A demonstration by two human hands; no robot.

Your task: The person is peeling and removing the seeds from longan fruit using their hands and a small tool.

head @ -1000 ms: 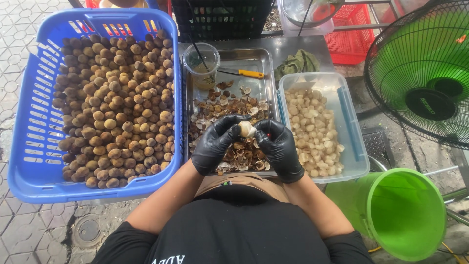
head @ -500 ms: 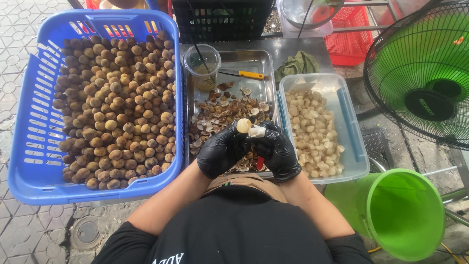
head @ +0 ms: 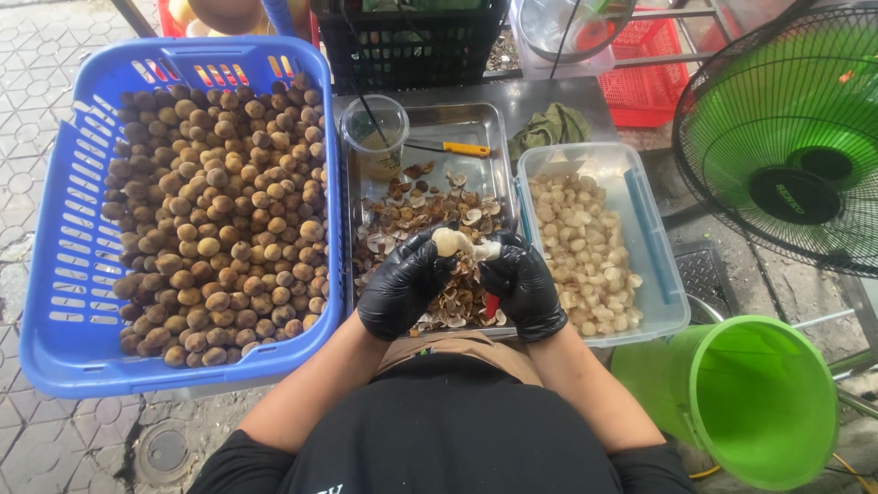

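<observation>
A pale, half-peeled fruit sits pinched between both black-gloved hands, held just above the middle of a metal tray. The left hand curls around the fruit from the left, fingertips closed on it. The right hand grips from the right, closed around a small tool whose red handle shows beneath the palm; a white piece of peel or flesh lies at its fingertips, touching the fruit.

Under the hands the tray is strewn with brown shell pieces. At the tray's far end stand a clear plastic cup on the left and a yellow-handled knife lying flat beside it.

Just right of the tray, a clear plastic container holds peeled pale fruits. To the left, a big blue basket is full of unpeeled brown fruits. A crumpled green cloth lies beyond the container. Far right stands a green fan, and near right a green bucket.
</observation>
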